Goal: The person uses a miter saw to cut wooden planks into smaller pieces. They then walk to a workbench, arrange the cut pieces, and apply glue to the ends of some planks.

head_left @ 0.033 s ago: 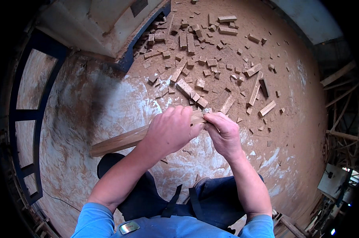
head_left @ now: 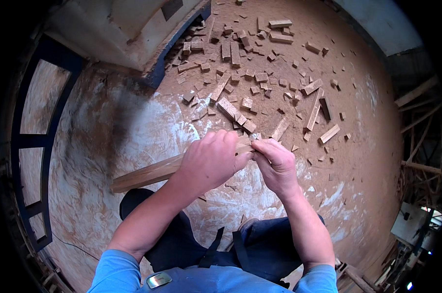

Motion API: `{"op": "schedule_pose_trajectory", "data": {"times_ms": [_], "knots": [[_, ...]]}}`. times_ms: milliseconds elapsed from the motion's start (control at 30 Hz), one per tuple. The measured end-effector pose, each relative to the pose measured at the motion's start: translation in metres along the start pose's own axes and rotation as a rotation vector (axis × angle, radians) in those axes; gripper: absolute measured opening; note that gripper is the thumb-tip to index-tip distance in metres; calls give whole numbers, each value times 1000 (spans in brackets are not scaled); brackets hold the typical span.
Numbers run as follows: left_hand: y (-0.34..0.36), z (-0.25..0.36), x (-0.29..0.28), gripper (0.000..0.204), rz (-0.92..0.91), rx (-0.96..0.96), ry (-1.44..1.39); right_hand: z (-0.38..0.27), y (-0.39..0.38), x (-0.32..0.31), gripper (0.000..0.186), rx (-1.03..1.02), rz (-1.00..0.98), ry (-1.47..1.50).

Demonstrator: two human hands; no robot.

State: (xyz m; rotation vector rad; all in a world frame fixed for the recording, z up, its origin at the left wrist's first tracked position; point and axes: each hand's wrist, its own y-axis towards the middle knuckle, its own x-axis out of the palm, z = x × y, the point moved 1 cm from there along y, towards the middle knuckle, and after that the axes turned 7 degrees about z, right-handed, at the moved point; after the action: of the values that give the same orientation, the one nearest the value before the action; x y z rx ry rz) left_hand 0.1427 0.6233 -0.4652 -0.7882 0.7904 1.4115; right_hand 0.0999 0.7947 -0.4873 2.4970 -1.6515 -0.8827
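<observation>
A long wooden bar (head_left: 145, 174) slants across in front of me, its lower left end past my knee and its other end between my hands. My left hand (head_left: 212, 155) wraps over the bar near that upper right end, thumb along the near side. At the bar's tip, my right hand (head_left: 278, 163) is closed with thumb and bent fingers pinched together. A small pale, shiny bit shows at these fingertips, too small to name. The two thumbs nearly meet. Fingers curled under the wood are hidden.
Wooden offcuts (head_left: 231, 110) and sawdust litter the floor ahead. A machine base (head_left: 154, 73) with a blue edge stands at the far left. Beside it is a dark blue metal frame (head_left: 31, 141). Wooden sticks (head_left: 422, 166) are piled at the right edge.
</observation>
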Motion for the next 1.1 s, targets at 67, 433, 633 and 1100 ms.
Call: {"op": "schedule_pose_trajectory", "data": {"times_ms": [67, 433, 633, 1100], "knots": [[0, 2, -1, 38, 14, 3, 9, 0, -1, -1, 21, -21, 21, -11], [-1, 6, -5, 39, 67, 29, 23, -2, -3, 1, 21, -50, 105, 32], [-1, 6, -10, 45, 56, 12, -6, -5, 5, -4, 22, -84, 46, 34], [-1, 8, -9, 44, 109, 30, -3, -9, 10, -11, 21, -75, -50, 71]]}}
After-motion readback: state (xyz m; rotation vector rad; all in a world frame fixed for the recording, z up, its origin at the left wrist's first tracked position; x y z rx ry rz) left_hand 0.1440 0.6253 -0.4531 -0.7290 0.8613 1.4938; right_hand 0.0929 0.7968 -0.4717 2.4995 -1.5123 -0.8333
